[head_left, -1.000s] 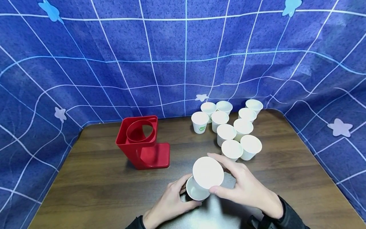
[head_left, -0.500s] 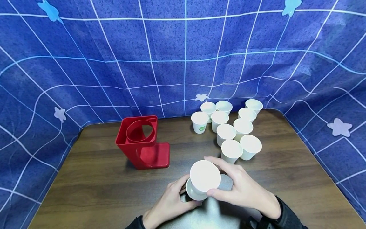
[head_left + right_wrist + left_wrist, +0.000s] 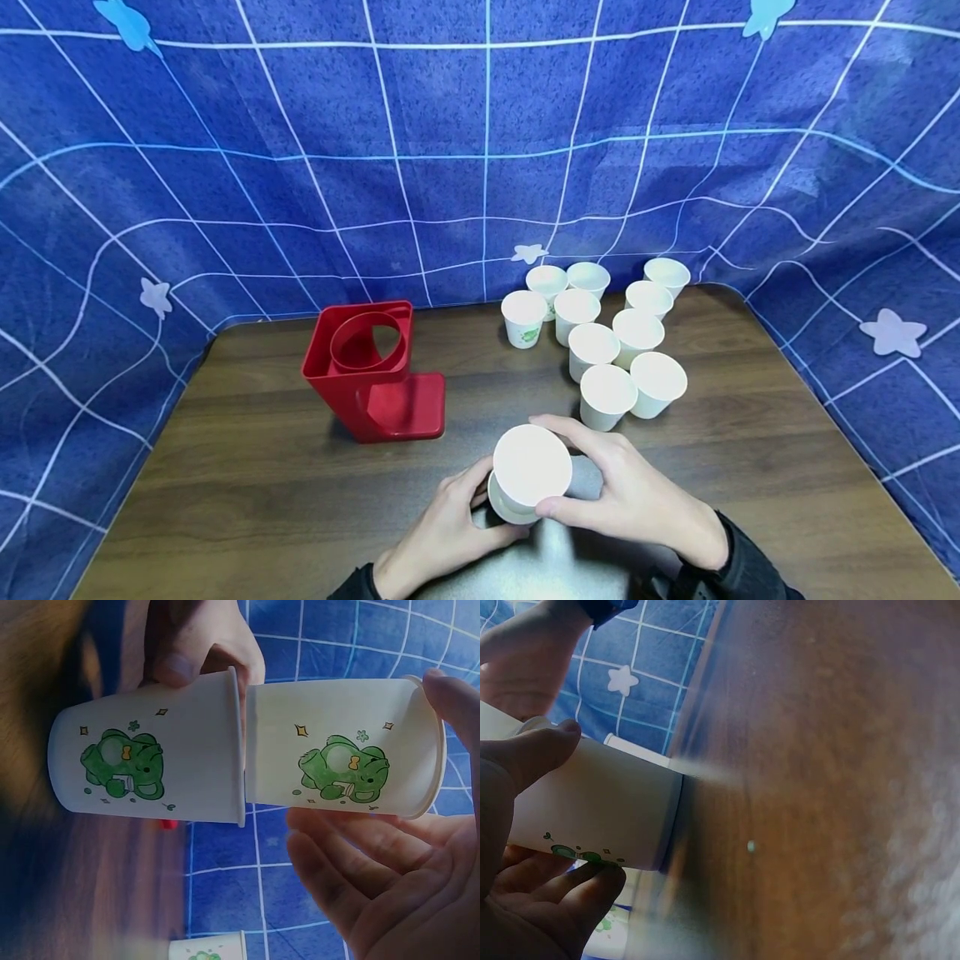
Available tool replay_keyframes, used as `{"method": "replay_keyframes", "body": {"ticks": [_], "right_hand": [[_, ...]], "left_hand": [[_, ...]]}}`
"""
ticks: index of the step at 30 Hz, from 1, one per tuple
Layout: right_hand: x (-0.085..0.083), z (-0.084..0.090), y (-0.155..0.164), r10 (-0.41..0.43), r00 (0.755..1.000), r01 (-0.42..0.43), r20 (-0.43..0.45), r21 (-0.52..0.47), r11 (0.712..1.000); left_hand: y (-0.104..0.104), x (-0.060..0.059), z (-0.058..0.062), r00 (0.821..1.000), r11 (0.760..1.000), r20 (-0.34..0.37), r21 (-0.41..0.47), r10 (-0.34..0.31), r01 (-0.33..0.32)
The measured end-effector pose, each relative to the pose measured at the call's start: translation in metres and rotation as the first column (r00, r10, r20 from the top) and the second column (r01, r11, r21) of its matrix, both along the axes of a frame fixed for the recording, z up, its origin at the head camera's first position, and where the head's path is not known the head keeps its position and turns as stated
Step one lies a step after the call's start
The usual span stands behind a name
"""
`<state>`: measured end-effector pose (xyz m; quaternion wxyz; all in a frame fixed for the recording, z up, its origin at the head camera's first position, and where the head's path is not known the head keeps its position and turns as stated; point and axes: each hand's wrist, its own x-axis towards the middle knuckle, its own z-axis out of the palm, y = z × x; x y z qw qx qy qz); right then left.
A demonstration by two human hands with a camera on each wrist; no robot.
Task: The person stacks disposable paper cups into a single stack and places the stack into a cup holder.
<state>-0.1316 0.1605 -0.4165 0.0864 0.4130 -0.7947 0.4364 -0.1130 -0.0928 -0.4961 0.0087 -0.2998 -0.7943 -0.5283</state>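
White paper under the fingers: the right hand (image 3: 637, 500) pinches the upper cup (image 3: 531, 465) at its rim, bottom part-way inside the lower cup (image 3: 150, 766) that the left hand (image 3: 442, 533) grips upright at lower centre of the bench (image 3: 247, 492), axes in line, loose cups (image 3: 607, 342) beyond.

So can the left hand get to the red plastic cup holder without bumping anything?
Probably yes. The left hand grips the lower white paper cup, and bare brown table lies between it and the red plastic cup holder. It would likely have to let go of that cup first.
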Motion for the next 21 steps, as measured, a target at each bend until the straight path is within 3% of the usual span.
{"method": "replay_keyframes", "body": {"ticks": [7,14,21], "right_hand": [[-0.001,-0.003,-0.001,-0.017,0.998,0.013,0.053,0.065,0.998],[-0.005,-0.01,-0.001,0.002,0.994,-0.013,0.11,0.102,0.995],[-0.01,-0.017,-0.002,0.014,0.992,-0.03,0.127,0.129,0.991]], "left_hand": [[0.0,0.0,0.0,0.998,1.0,0.061,0.017,-0.01,0.009],[0.0,0.0,-0.002,1.0,1.0,0.023,0.014,-0.009,0.008],[-0.001,-0.001,-0.002,0.999,1.0,0.033,0.026,-0.019,0.018]]}}
